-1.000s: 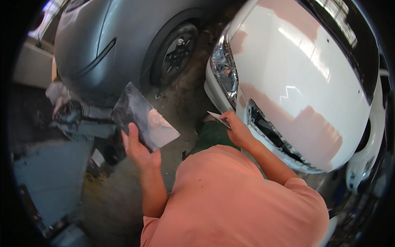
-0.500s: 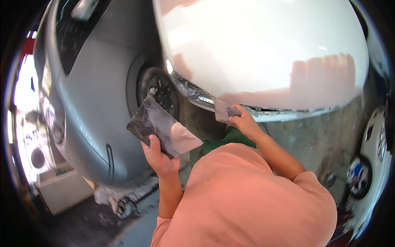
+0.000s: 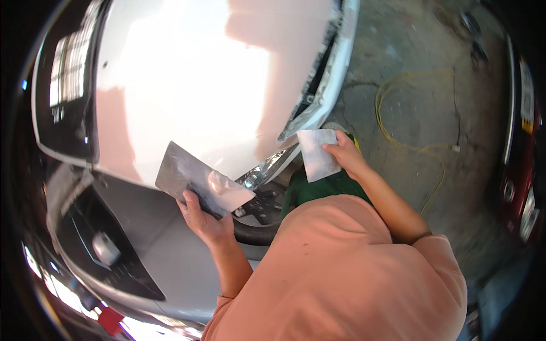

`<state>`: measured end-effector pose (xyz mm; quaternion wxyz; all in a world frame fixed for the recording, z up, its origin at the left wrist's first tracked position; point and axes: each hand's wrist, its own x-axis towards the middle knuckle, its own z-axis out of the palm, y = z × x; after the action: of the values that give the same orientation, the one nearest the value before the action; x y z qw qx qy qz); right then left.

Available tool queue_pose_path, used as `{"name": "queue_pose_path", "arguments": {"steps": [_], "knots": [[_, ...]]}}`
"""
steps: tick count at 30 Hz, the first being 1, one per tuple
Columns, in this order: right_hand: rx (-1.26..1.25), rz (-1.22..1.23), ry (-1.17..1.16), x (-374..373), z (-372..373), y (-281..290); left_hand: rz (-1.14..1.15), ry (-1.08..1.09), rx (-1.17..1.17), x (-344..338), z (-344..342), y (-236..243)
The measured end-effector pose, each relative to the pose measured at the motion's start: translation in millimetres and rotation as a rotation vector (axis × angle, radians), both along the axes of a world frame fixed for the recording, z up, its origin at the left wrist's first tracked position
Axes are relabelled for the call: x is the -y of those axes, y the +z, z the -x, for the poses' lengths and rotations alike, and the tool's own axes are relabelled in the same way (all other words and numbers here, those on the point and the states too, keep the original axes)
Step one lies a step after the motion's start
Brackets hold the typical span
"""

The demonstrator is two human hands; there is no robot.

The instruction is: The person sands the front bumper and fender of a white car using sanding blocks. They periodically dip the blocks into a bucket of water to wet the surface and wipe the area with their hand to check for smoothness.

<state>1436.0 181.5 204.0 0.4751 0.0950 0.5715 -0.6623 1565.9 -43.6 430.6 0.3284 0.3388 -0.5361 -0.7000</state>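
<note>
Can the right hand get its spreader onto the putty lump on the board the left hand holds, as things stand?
Probably yes. The right hand holds the pale spreader apart from the board, with nothing between them but open air. The left hand grips the board's lower edge, leaving the putty lump uncovered.

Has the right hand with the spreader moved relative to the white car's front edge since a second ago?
Cannot tell for certain: the head camera swung a lot. The right hand with the white spreader stays close beside the white car front edge throughout.

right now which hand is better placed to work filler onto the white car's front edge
Right, probably: the right hand holds the pale spreader beside the white car edge; the left hand holds the mixing board.
</note>
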Motion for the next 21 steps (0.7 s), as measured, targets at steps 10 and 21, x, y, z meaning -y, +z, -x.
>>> {"name": "queue_pose_path", "arguments": {"steps": [10, 21], "knots": [[-0.079, -0.023, -0.304, 50, -93, -34, -0.068, -0.265, 0.096, 45, -43, -42], [-0.147, -0.086, -0.43, 65, -112, -35, -0.032, -0.366, 0.154, 66, -84, -42]]}}
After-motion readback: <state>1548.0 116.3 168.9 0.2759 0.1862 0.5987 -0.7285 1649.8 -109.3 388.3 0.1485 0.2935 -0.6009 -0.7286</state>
